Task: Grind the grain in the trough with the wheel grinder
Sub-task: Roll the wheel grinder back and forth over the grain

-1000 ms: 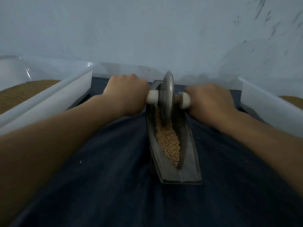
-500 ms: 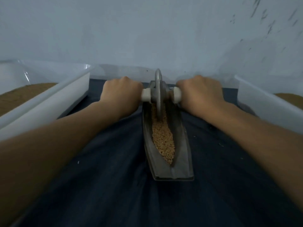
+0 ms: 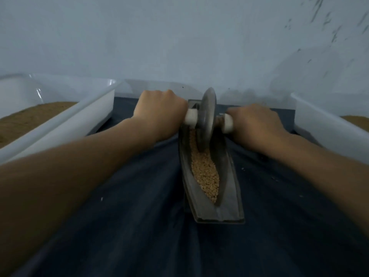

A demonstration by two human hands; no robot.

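The wheel grinder (image 3: 207,116) has tilted right again at the far end of the trough (image 3: 229,196). Left hand (image 3: 159,112) and right hand (image 3: 253,124) stay closed on its handles; grain (image 3: 205,174) near looks mostly whole.

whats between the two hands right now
In the head view, the wheel grinder stands between the left hand and right hand, each gripping a white handle end. Its disc sits in the trough, on the grain.
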